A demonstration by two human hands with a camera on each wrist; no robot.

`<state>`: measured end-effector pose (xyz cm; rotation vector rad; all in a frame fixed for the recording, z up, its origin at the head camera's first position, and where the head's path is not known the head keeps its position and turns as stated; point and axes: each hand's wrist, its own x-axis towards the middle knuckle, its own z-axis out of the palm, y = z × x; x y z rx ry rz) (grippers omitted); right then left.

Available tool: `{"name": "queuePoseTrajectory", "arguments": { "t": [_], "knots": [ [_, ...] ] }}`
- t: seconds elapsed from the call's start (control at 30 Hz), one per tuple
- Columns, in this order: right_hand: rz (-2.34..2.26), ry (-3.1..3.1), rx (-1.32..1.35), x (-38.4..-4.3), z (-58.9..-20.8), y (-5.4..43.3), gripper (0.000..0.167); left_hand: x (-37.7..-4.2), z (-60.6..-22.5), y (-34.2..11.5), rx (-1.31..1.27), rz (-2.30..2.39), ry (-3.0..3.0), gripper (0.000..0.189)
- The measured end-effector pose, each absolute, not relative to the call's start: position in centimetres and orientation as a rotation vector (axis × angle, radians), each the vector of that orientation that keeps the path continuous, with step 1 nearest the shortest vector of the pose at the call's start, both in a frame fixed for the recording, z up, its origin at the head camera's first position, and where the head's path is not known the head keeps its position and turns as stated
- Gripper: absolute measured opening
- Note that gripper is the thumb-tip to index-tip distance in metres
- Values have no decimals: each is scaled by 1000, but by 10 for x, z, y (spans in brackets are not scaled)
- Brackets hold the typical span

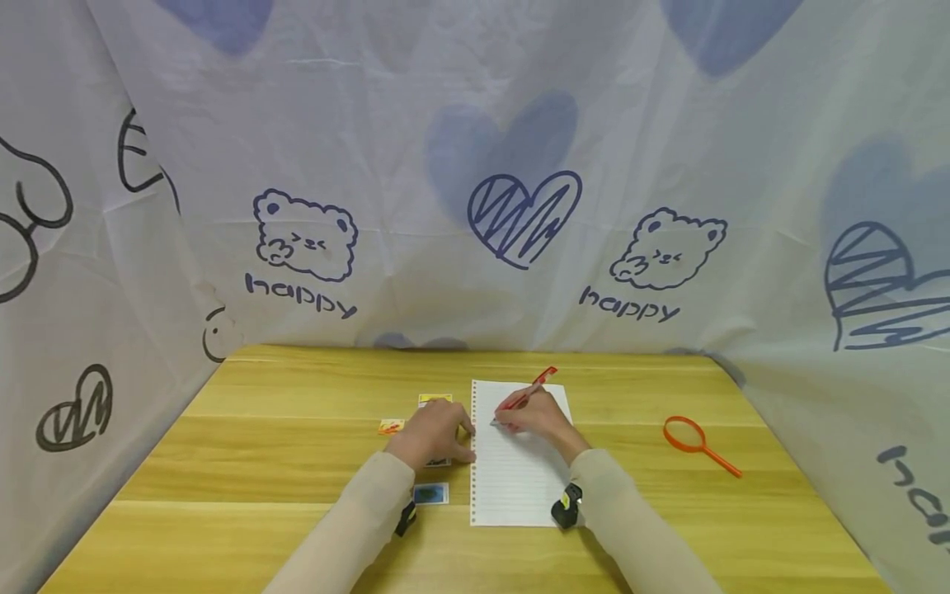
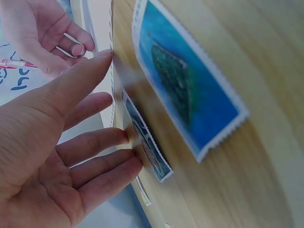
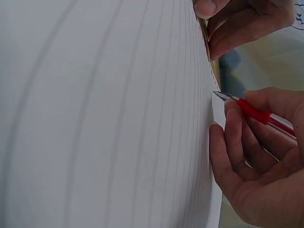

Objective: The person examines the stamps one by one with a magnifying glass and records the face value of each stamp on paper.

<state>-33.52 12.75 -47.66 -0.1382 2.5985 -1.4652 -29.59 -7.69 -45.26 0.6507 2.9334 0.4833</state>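
A sheet of lined loose-leaf paper [image 1: 512,487] with a punched left edge lies on the wooden table. My right hand [image 1: 538,415] rests on its upper part and pinches a red pen [image 3: 256,112], the tip close to the page. At the sheet's left edge is my left hand [image 1: 430,433], fingers lightly bent and spread, thumb and fingertips at the punched margin, holding nothing. Beside and partly under that hand lie several stamps: a blue one with a green island [image 2: 209,95], a darker one [image 2: 148,142], and a yellow-topped one [image 1: 435,398].
Farther left lies a small orange-and-yellow stamp [image 1: 391,426]. An orange magnifying glass [image 1: 718,460] lies on the right of the table [image 1: 223,462]. A white curtain [image 1: 416,124] with hearts and bears hangs behind and along the sides.
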Motion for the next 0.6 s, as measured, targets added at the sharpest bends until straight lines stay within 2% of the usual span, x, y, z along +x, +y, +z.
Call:
{"name": "queuePoseTrajectory", "arguments": {
  "t": [0.6],
  "knots": [
    [-1436,2613,-141,-335,-477,126,11,-297,-452,-77,646,533,2912,37]
  ]
}}
